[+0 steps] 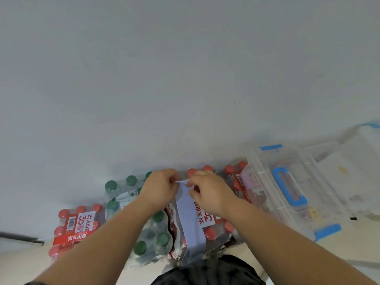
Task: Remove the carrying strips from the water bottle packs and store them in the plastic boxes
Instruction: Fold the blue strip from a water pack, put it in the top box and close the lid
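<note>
Dark clothing (205, 272) at 6 o'clock edge. Carrying strip (190, 219) runs along top of red-capped pack (213, 223); left hand (159, 187) and right hand (209, 191) both pinching its 12 o'clock end. Best: peel low, slowly toward 6 o'clock, avoid tearing. Plastic box (298, 161) sits at 3 o'clock.

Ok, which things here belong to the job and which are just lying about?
Job: left hand and right hand pinching grey carrying strip; red-capped pack under it; green-capped pack; clear plastic box.
Lying about: small black object on floor; dark bar at left.
</note>
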